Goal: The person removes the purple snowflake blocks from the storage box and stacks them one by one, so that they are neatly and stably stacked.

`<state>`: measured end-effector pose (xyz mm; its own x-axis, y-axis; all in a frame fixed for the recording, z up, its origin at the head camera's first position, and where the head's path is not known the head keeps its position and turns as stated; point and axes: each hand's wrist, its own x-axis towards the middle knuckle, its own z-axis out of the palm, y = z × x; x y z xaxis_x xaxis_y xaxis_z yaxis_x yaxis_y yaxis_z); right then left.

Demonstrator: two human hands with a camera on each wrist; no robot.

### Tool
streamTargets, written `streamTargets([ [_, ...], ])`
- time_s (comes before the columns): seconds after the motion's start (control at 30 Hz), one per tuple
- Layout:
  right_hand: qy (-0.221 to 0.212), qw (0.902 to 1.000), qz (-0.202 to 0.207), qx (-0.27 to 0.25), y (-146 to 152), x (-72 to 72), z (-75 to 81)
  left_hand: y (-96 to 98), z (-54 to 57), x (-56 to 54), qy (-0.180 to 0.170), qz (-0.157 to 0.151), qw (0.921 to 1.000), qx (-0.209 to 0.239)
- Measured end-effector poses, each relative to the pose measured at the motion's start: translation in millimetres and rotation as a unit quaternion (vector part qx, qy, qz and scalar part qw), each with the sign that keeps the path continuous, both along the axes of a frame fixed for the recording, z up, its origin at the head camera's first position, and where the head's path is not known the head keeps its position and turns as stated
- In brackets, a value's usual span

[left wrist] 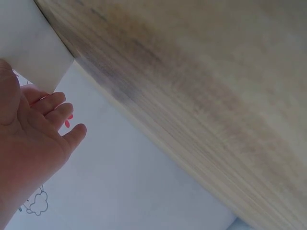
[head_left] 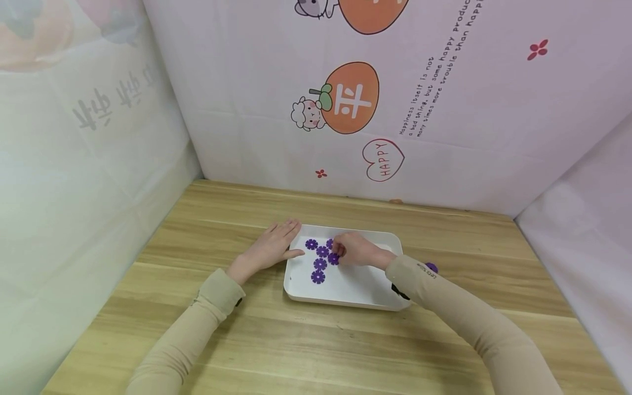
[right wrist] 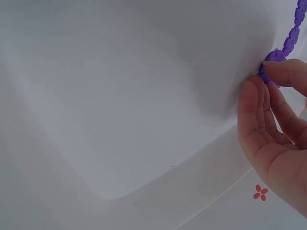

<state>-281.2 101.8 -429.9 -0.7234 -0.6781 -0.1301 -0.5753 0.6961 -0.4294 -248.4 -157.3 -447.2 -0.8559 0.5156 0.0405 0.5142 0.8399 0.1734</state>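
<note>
Though partly behind sleeve (head_left: 466,307), disc (head_left: 433,266) outside tray (head_left: 360,288)

Screened off like a booth

White cloth-like sheets (head_left: 257,126), partly printed with orange cartoon fruit (head_left: 351,96), rose along the far, left and right edges of a pale brown wood-grain tabletop (head_left: 345,351), meeting at its far corners. Whether home or workplace could not be told.

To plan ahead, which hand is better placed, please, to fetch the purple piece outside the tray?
Probably the right hand, once free: that piece lies near its sleeve; the left hand is farther, across the tray.
</note>
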Motion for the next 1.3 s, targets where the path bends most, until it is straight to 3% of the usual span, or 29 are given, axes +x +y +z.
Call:
streamTargets([
  [0.6,-0.016,0.9999,-0.002,0.002,8,1.2,-0.1,3.1,-1.7,0.1,-0.008,-0.001,1.0000,-0.003],
  [1.3,-0.012,0.9994,-0.023,0.023,36,4.4,17.2,1.8,-1.2,2.0,-0.007,0.005,0.9999,0.008],
])
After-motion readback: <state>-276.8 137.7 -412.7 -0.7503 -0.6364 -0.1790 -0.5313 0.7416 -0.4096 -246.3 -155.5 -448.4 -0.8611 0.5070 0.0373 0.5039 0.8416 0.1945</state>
